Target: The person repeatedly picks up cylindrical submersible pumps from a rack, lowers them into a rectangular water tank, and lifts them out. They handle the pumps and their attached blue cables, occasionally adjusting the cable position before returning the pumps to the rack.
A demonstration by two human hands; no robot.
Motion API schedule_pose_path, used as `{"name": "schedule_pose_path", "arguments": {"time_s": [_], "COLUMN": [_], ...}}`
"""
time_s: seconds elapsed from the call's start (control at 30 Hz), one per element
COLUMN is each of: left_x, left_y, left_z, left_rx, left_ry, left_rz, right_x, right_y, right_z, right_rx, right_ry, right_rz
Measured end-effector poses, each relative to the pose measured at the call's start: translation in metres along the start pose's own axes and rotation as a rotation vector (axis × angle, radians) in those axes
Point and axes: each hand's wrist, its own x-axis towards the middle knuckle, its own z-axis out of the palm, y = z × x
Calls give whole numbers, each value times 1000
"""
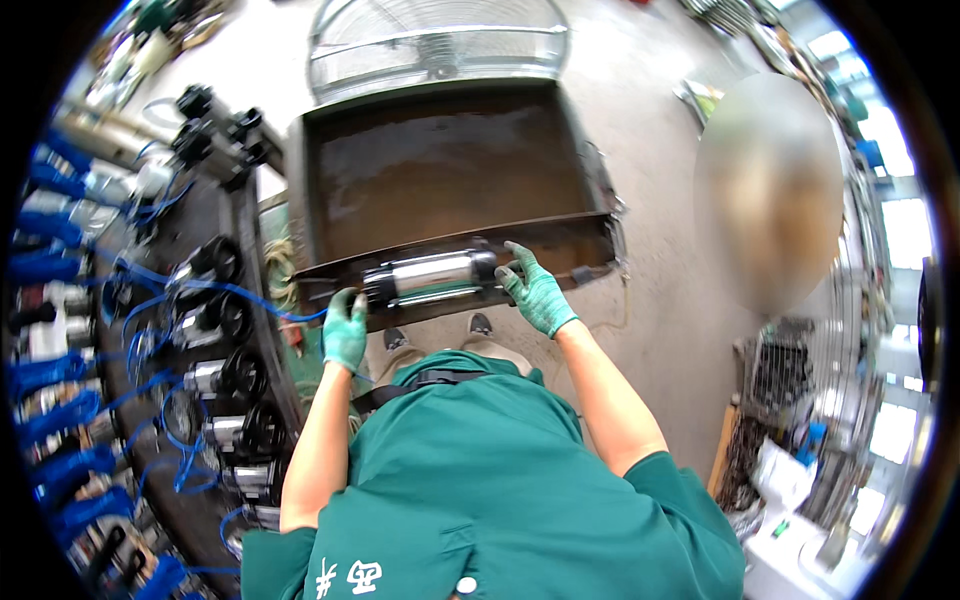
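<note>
A cylindrical submersible pump (pixel 432 276) with a shiny steel body and black ends lies crosswise in front of me, at the near ledge of a dark metal tank (pixel 297 190). My left hand (pixel 345 335), in a green glove, is closed at the pump's left end. At its right end, my gloved right hand (pixel 540 295) has thumb and fingers about the black cap. Whether the ledge bears any weight, I cannot tell. A blue cable (pixel 270 302) runs from the left side up to my left hand.
Brownish water (pixel 450 170) fills the tank. Behind it stands a large wire-guarded fan (pixel 440 45). Several similar pumps (pixel 235 435) with blue cables line the dark bench on my left. A blurred oval covers an area at right; wire crates (pixel 785 365) stand below it.
</note>
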Motion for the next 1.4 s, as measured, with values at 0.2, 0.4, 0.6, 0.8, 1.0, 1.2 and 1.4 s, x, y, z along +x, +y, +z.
{"name": "schedule_pose_path", "arguments": {"time_s": [0.2, 0.4, 0.6, 0.8, 1.0, 1.2, 1.4], "left_x": [-13, -9, -12, -13, -15, -7, -3], "left_y": [16, 22, 27, 24, 33, 16, 24], "left_z": [30, 38, 39, 41, 40, 41, 40], "left_rx": [-162, 9, 37, -44, -21, 14, 83], "left_ry": [-33, -62, -48, -38, -46, -42, -51], "left_rz": [-57, -103, -67, -63, -102, -102, -118], "right_x": [-11, 4, 28, 64, 0, 10, 31], "right_y": [134, 160, 133, 192, 99, 76, 79], "right_z": [-104, -155, -157, -165, -110, -53, -42], "right_rx": [-349, -461, -668, -360, 144, -105, -195], "right_ry": [728, 835, 650, 728, 243, 51, -61], "right_rz": [118, 454, 562, 300, 169, 19, -66]}}
